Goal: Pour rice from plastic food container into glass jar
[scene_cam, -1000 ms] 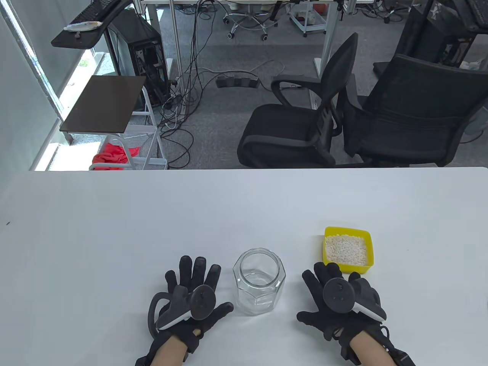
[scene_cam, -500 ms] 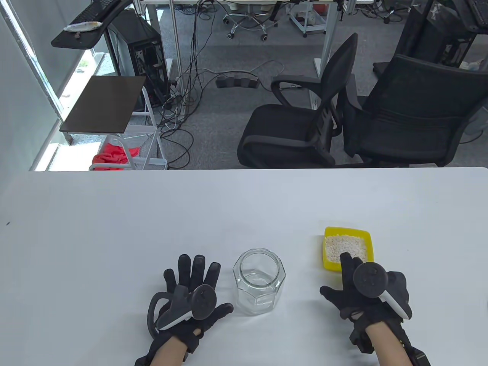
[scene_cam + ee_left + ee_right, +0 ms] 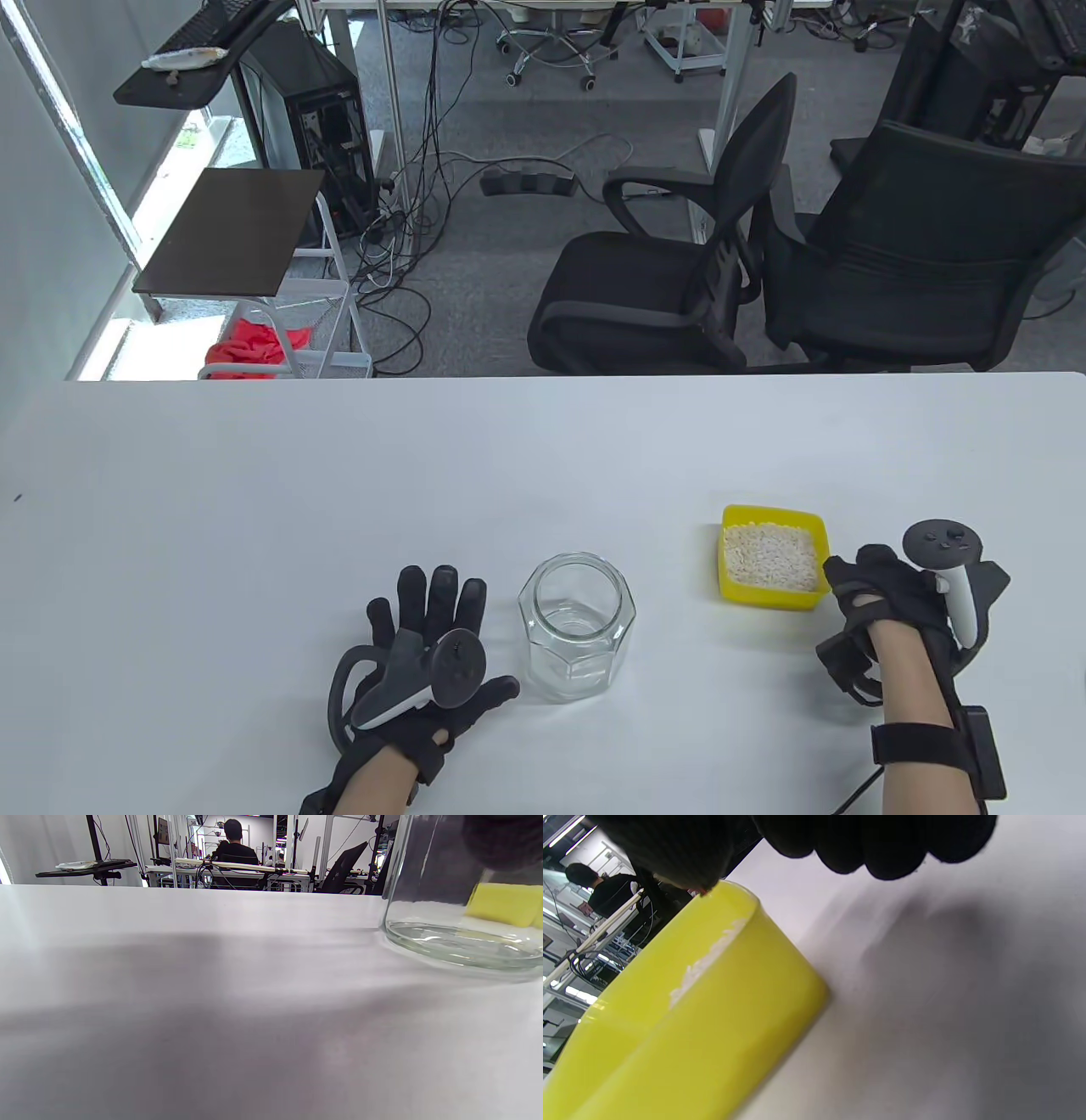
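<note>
Rice [image 3: 770,556] sat in the yellow plastic container [image 3: 774,596] on the white table [image 3: 339,509], right of the empty glass jar [image 3: 578,626], which stood upright. Right hand [image 3: 882,590] was turned on edge just beside the container's right wall, thumb at the rim; whether it gripped could not be told. Left hand [image 3: 424,654] lay flat, fingers spread, just left of the jar, holding nothing.

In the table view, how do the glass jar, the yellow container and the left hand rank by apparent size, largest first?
1. Left hand, fingers spread flat.
2. Glass jar.
3. Yellow container.
The jar and container look fairly close in size; the jar's height may inflate it.
</note>
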A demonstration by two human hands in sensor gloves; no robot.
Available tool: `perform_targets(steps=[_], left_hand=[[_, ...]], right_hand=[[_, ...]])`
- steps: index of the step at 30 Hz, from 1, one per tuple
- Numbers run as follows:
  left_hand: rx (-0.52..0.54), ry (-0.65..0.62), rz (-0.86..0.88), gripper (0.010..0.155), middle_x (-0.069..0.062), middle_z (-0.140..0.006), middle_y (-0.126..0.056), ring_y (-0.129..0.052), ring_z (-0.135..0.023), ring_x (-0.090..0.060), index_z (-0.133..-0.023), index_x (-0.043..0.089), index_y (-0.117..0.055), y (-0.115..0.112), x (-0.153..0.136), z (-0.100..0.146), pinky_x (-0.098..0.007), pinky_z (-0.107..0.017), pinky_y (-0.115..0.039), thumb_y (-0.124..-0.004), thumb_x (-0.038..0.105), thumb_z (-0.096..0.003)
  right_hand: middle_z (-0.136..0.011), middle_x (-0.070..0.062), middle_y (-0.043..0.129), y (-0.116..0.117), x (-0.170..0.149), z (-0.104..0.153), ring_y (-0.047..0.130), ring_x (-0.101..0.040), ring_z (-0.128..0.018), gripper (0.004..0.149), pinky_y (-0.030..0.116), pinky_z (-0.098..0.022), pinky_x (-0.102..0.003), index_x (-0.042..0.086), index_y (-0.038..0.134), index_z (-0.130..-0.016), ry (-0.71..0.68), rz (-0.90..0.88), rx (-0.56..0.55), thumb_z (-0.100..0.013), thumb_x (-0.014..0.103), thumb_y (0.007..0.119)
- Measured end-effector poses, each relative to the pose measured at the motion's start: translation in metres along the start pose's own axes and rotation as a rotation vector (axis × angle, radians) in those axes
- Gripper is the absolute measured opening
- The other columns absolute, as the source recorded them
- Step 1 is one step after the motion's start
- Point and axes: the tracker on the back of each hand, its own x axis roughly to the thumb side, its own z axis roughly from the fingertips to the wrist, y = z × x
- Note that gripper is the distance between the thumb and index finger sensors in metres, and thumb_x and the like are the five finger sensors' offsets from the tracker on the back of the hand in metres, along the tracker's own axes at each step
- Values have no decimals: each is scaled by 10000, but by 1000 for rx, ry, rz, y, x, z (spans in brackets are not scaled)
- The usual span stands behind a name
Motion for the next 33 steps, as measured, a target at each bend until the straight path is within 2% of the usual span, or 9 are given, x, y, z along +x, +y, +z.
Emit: perform_targets(steps=[3, 6, 9, 11, 14, 20, 27, 30, 33], left_hand=[[-2, 7, -11, 1080, -143, -1125, 84, 100, -1013, -528, -1153, 189, -2, 0, -1, 0, -754, -662, -140, -568, 838, -501], [2, 29, -50, 1075, -141, -1129, 73, 99, -1014, -525, -1158, 183, -19, 3, -1, 1, -752, -663, -141, -570, 833, -503], [-1, 41, -52, 1072, -144, -1131, 69, 95, -1015, -526, -1162, 180, -27, 4, -3, 2, -751, -664, -145, -564, 834, -504], [-12, 42, -32, 1068, -142, -1129, 72, 94, -1017, -526, -1164, 178, -33, 3, -3, 2, -751, -666, -146, -563, 832, -506], [-34, 50, -44, 1066, -142, -1126, 76, 89, -1018, -528, -1166, 175, -41, 1, -3, 0, -750, -669, -152, -562, 830, -507], [-41, 53, -48, 1060, -142, -1125, 76, 87, -1020, -529, -1171, 176, -53, 1, -3, 0, -749, -672, -158, -565, 826, -509], [-46, 51, -44, 1039, -141, -1123, 80, 85, -1020, -530, -1186, 199, -85, 0, -3, 0, -748, -674, -163, -565, 824, -510], [-60, 52, -43, 1021, -140, -1120, 86, 87, -1020, -529, -1194, 219, -101, -1, -3, -1, -748, -675, -164, -565, 821, -513], [-66, 53, -39, 1019, -138, -1119, 88, 90, -1018, -528, -1196, 224, -106, -1, -3, 0, -747, -674, -161, -568, 821, -512]], right_hand=[[-927, -219, 666, 9, 6, -11, 748, -469, -739, 639, 655, -513, -580, 116, 617, -955, 34, 25, 49, -442, 438, 821], [-891, -222, 701, 22, 5, -20, 824, -456, -642, 609, 716, -452, -548, 102, 642, -926, 42, -2, 61, -446, 435, 812], [-857, -193, 741, 25, 7, -23, 859, -400, -577, 556, 746, -426, -521, 126, 680, -889, 77, 37, 10, -440, 425, 813], [-846, -190, 748, 25, 6, -26, 863, -391, -565, 518, 748, -418, -518, 132, 696, -877, 85, 2, 34, -449, 404, 804], [-811, -168, 784, 26, 5, -27, 880, -367, -530, 473, 760, -396, -503, 149, 738, -847, 105, 13, 15, -446, 389, 813], [-784, -138, 816, 27, 10, -26, 909, -350, -510, 438, 785, -379, -486, 143, 760, -814, 125, 75, 8, -442, 368, 812], [-800, -257, 826, 17, 9, -20, 983, -429, -537, 454, 856, -333, -489, 105, 753, -776, 58, -53, 50, -432, 394, 816], [-764, -230, 861, 15, 4, -16, 1007, -391, -524, 458, 878, -300, -442, 121, 741, -780, 39, -58, 66, -439, 418, 806], [-758, -227, 860, 16, 0, -13, 998, -386, -531, 473, 870, -305, -449, 119, 728, -785, 26, -122, 89, -441, 435, 801]])
